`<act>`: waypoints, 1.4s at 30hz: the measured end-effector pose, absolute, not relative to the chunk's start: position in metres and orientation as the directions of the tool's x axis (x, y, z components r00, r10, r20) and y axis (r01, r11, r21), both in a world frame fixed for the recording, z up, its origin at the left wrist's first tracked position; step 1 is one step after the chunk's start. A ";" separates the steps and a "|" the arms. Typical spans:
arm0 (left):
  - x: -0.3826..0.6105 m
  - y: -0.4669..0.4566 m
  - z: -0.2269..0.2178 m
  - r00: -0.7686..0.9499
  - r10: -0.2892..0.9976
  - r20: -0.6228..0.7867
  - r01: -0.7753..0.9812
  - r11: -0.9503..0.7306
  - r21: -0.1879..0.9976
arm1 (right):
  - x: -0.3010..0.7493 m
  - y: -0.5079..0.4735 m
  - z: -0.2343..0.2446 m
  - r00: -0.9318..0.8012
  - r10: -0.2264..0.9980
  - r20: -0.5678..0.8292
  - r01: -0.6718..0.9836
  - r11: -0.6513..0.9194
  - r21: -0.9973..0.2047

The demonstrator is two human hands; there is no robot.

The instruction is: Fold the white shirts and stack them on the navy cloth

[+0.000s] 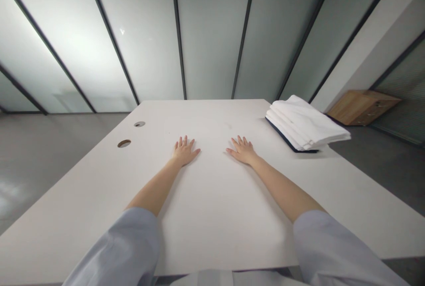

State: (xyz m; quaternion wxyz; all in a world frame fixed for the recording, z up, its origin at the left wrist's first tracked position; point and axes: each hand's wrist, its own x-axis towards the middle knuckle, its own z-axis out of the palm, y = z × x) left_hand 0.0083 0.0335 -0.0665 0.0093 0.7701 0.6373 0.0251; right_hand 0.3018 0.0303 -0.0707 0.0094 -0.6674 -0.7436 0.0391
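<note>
My left hand (pixel 184 151) lies flat, palm down, on the white table (pixel 212 215), fingers spread, holding nothing. My right hand (pixel 243 150) lies flat the same way a short distance to its right, fingers apart and empty. Both arms stretch forward from pale blue-grey sleeves at the bottom of the view. A stack of folded white cloths (pixel 305 123) rests on something dark at the table's right edge, beyond and to the right of my right hand, not touched by it.
Two round cable holes (pixel 124 143) sit in the table's left part. Frosted glass wall panels with dark frames stand behind the table. A wooden cabinet (pixel 363 106) stands on the grey floor at the right.
</note>
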 end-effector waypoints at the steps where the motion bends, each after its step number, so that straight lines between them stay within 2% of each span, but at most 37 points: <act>1: 0.008 0.033 -0.067 0.195 0.981 -0.012 0.980 -0.194 0.048 | 0.301 0.030 -0.072 -0.120 0.991 -0.063 0.991 0.116 -0.068; 8: 0.009 0.033 -0.066 0.205 0.976 -0.077 0.978 -0.202 0.047 | 0.300 0.032 -0.075 -0.138 0.984 -0.117 0.990 0.135 -0.038; 42: 0.010 0.028 -0.060 0.211 0.976 -0.057 0.977 -0.209 0.035 | 0.302 0.029 -0.072 -0.161 0.984 -0.072 0.985 0.156 -0.073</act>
